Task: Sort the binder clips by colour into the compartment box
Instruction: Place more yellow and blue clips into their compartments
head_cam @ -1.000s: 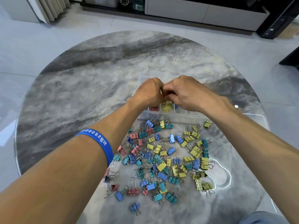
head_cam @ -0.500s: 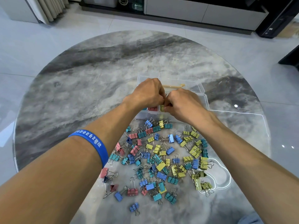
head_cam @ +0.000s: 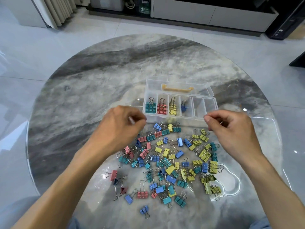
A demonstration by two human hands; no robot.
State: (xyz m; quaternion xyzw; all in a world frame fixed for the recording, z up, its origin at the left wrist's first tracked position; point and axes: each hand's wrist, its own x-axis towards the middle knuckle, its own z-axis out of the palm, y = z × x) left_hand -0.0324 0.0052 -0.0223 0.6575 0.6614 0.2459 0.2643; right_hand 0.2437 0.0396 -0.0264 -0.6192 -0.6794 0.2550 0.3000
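The clear compartment box [head_cam: 198, 107] lies on the table with its lid open behind it. From the left, its compartments hold teal clips [head_cam: 150, 107], red clips [head_cam: 161, 108], yellow clips [head_cam: 173, 109] and one blue clip [head_cam: 184, 106]; the two right ones are empty. A loose pile of binder clips [head_cam: 173, 162] in teal, red, yellow and blue is spread in front of the box. My left hand [head_cam: 122, 129] hovers at the box's front left corner, my right hand [head_cam: 231, 131] at its front right corner. Both have loosely curled fingers, are motion-blurred, and show no clip.
The round grey marble table [head_cam: 99, 88] has a glossy top; its near edge lies under my arms. A yellow handle [head_cam: 177, 88] sits on the open lid. Tiled floor surrounds the table, with a low cabinet [head_cam: 198, 14] far behind.
My hands were together over the box's yellow compartment. They have drawn apart and back toward me, left to the left, right to the right, uncovering the box.
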